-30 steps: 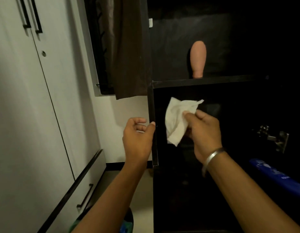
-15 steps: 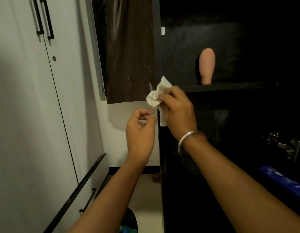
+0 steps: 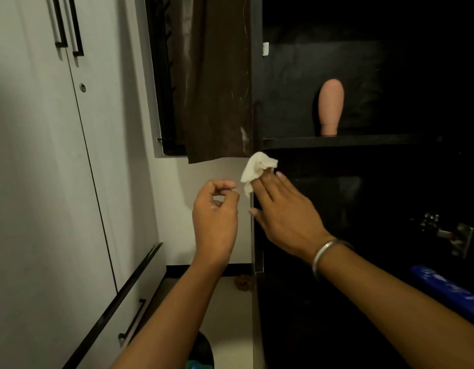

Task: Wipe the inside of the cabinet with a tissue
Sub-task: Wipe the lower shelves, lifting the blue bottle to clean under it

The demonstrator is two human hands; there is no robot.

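Head view, room: a dim corner, with pale wardrobe doors [image 3: 39, 161] on the left, a white wall behind, and a brown curtain [image 3: 217, 81] hanging over a window.
Head view, surface: the black cabinet [image 3: 363, 302] stood open on the right; its inside was too dark to read, and a shelf edge [image 3: 345, 141] crossed it.
Counts: two hands, one tissue, one pink bottle-like object [image 3: 330, 106] upright on the shelf, one metal hinge [image 3: 454, 235], one blue object [image 3: 443, 286], two long black handles on the wardrobe doors.
Tissue: the crumpled white tissue [image 3: 257, 169] lay against the cabinet's left front edge, just under the shelf.
Right hand: the right hand [image 3: 286, 211] pressed the tissue to that edge with straight fingers [image 3: 262, 182]; a metal bangle [image 3: 326, 255] sat on the wrist.
Left hand: the left hand [image 3: 215, 214] hung just beside it, loosely curled, grasping nothing.
Open room: bare wall and floor lay between wardrobe and cabinet.
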